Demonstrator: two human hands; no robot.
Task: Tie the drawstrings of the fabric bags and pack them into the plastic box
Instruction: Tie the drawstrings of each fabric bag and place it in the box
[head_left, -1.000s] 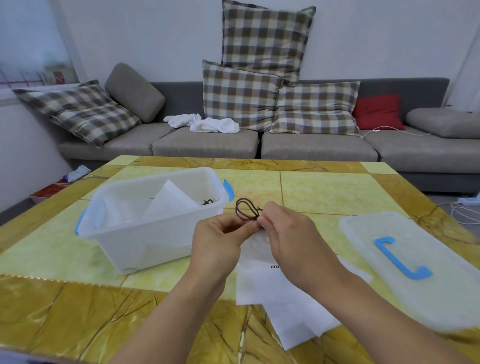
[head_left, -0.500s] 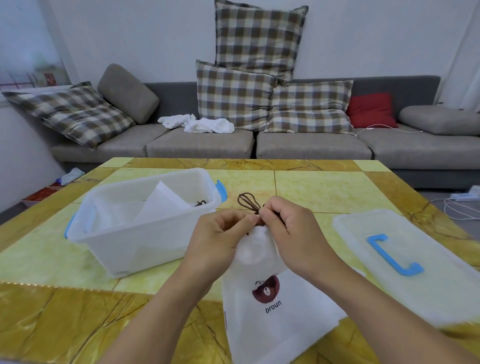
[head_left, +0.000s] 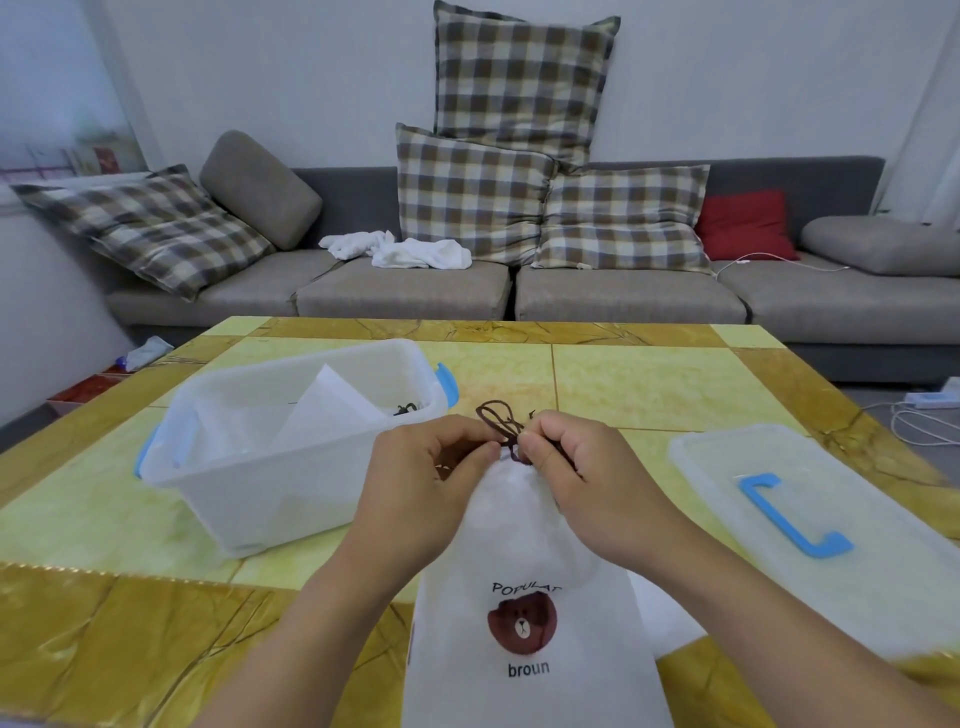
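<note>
Drawstring (head_left: 501, 425) pinched by both hands above white bag (head_left: 530, 613).

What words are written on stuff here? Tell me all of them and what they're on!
"POPULA…" in an arc above the bear's face on the white bag; the last letter is cut off by a fold.
"broun" below the bear's face on the same bag.
The bag in the plastic box shows no print from here.
The lid shows no lettering.
Things on the window ledge are too blurred to read.
</note>
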